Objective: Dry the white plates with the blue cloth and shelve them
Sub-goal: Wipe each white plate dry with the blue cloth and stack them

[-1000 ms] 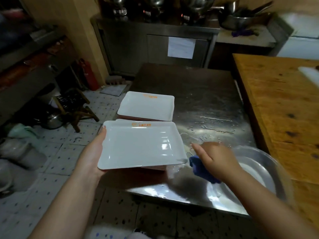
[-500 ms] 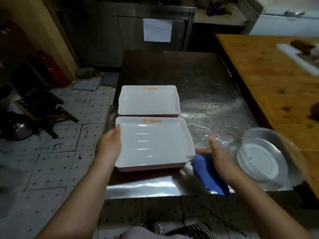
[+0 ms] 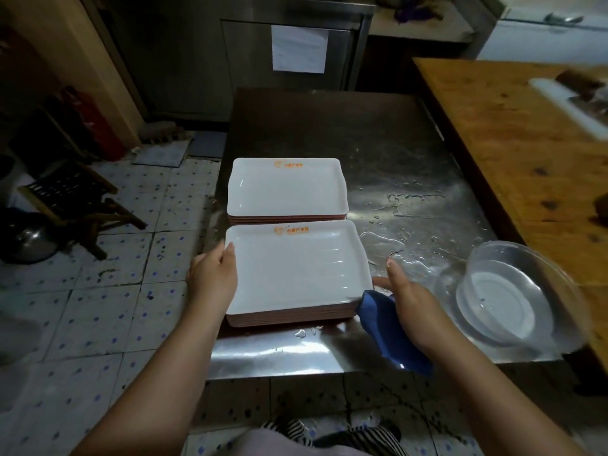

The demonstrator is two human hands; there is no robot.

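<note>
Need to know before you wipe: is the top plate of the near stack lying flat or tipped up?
Flat. The top plate sits level on the near stack, left hand at its edge.

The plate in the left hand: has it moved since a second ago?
Yes. The plate was lifted off the near stack then; now it lies flat on it, still gripped by the left hand.

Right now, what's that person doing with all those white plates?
A person is drying plates at a wet metal table. The left hand holds the left edge of the top plate on the near stack. The right hand holds a blue cloth at that plate's right corner. A second stack sits just behind. Nothing is shelved yet.
</note>
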